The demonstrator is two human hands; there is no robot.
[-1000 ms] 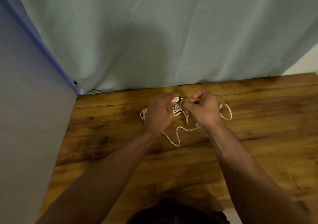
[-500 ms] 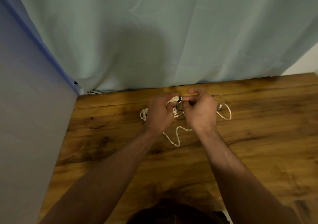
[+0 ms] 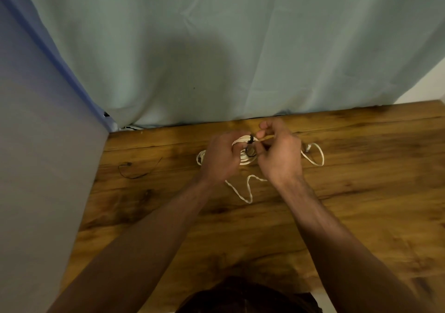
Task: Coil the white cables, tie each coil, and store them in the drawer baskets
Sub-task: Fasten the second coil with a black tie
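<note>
Since a second ago the right hand (image 3: 279, 158) has slid a little toward 9 o'clock, closer to the left hand (image 3: 220, 158), and it now hides more of the loose strand beneath it. The left hand has barely shifted.

Both hands meet over the white cable coil (image 3: 245, 161), which sits near the 12 o'clock edge of the counter (image 3: 361, 204), just short of the pale green curtain (image 3: 240, 48). The left hand grips the coil from its 9 o'clock side, fingers curled round the turns. The right hand's thumb and forefinger are drawn together and pinch at the dark tie (image 3: 251, 141), which crosses the coil at its 12 o'clock side and loops down over the turns.

A loose white cable (image 3: 249, 193) zigzags across the wood at 6 o'clock of the coil, and one loop (image 3: 319, 156) shows at 3 o'clock of the right hand. Whether these belong to the same cable as the coil I cannot tell.

A thin black wire (image 3: 137, 173) lies well apart at 9 o'clock of the left hand, near a grey panel (image 3: 36, 168).
</note>
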